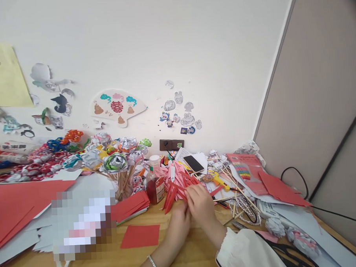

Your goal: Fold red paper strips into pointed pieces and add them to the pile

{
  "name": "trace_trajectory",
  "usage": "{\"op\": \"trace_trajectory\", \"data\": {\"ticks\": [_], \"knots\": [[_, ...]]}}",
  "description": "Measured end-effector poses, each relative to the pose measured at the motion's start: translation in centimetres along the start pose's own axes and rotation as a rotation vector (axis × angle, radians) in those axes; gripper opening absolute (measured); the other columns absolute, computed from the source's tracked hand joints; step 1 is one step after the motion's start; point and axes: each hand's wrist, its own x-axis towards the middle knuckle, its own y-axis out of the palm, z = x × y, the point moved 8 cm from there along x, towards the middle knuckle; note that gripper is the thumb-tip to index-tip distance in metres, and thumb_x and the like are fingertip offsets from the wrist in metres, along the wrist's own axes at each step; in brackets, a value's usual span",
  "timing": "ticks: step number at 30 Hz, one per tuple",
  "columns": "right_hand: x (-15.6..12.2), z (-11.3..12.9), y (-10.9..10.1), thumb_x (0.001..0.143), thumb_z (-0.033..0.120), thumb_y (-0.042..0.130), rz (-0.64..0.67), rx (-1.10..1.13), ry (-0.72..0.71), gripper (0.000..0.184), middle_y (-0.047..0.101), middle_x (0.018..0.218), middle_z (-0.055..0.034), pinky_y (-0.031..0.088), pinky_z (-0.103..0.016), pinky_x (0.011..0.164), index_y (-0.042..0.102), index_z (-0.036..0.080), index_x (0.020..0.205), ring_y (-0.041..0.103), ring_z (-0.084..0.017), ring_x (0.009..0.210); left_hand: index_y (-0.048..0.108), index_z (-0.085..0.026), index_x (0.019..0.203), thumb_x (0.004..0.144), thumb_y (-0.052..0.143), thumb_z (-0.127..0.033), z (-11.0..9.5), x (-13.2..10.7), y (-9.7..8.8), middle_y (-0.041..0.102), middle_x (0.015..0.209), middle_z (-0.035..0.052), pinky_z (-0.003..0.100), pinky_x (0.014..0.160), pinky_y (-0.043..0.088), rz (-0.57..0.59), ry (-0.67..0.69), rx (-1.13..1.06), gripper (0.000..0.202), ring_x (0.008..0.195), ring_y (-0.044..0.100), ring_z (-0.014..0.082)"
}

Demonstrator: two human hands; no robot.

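Observation:
My right hand (201, 203) is closed, with its fingertips at a folded red paper strip (178, 187). Close against it is my left hand (179, 219), its fingers curled and partly hidden behind the right one; what it pinches does not show clearly. Just beyond both hands lies a heap of pink and red folded paper strips (174, 173). A single red paper square (140, 236) rests on the wooden table (113, 262), left of my left wrist. Further back on that side sits a stack of red paper pieces (131, 206).
A bottle of red liquid (155, 183) stands behind the hands, near paper flowers on sticks (116, 163). At the back are a phone (194, 163) and a yellow glue gun (219, 180). Beaded strands (245, 211), black scissors (289, 254) and crumpled paper (275, 227) lie right.

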Motion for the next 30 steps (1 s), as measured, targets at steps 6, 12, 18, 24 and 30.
{"op": "trace_trajectory", "data": {"ticks": [6, 12, 18, 24, 30], "knots": [[-2.7, -2.1, 0.2, 0.082, 0.017, 0.034, -0.015, 0.066, 0.085, 0.023, 0.056, 0.077, -0.006, 0.035, -0.031, 0.067, 0.056, 0.017, 0.082, 0.046, -0.017, 0.076, 0.056, -0.013, 0.086, 0.064, 0.053, -0.045, 1.9, 0.7, 0.2, 0.063, 0.091, 0.0086, 0.031, 0.065, 0.048, -0.054, -0.243, -0.489, 0.039, 0.081, 0.058, 0.0208], [-3.3, -1.5, 1.2, 0.08, 0.015, 0.036, 0.052, 0.126, 0.12, 0.021, 0.053, 0.075, -0.0053, 0.035, -0.029, 0.066, 0.057, 0.017, 0.076, 0.045, -0.017, 0.074, 0.057, -0.012, 0.076, 0.054, 0.064, -0.039, 3.1, 0.9, 0.4, 0.065, 0.077, 0.0054, 0.03, 0.068, 0.047, -0.056, -0.347, -0.597, 0.035, 0.074, 0.06, 0.0183], [-3.1, -1.9, 1.0, 0.077, 0.015, 0.04, 0.048, 0.181, 0.173, 0.018, 0.051, 0.076, -0.0045, 0.035, -0.028, 0.066, 0.058, 0.018, 0.075, 0.045, -0.016, 0.075, 0.056, -0.013, 0.063, 0.056, 0.062, -0.04, 2.9, 1.5, -1.1, 0.062, 0.06, 0.0008, 0.024, 0.059, 0.044, -0.089, -0.271, -0.382, 0.028, 0.063, 0.057, 0.0156], [-3.3, -4.8, 1.6, 0.073, 0.023, 0.048, -0.049, 0.443, 0.399, 0.014, 0.053, 0.083, -0.0052, 0.037, -0.028, 0.071, 0.056, 0.017, 0.083, 0.048, -0.017, 0.08, 0.056, -0.014, 0.064, 0.057, 0.062, -0.037, 2.3, 1.4, 0.0, 0.062, 0.061, 0.0013, 0.023, 0.058, 0.043, 0.058, -0.205, -0.276, 0.024, 0.062, 0.056, 0.0159], [-4.2, -7.4, 4.9, 0.066, 0.028, 0.053, 0.035, 0.77, 0.661, 0.018, 0.047, 0.057, 0.0008, 0.036, -0.023, 0.054, 0.049, 0.014, 0.056, 0.044, -0.012, 0.056, 0.054, -0.015, 0.059, 0.056, 0.063, -0.034, 2.2, 0.4, 2.1, 0.059, 0.053, -0.0003, 0.024, 0.053, 0.043, 0.207, -0.241, -0.275, 0.021, 0.052, 0.055, 0.0145]]}}
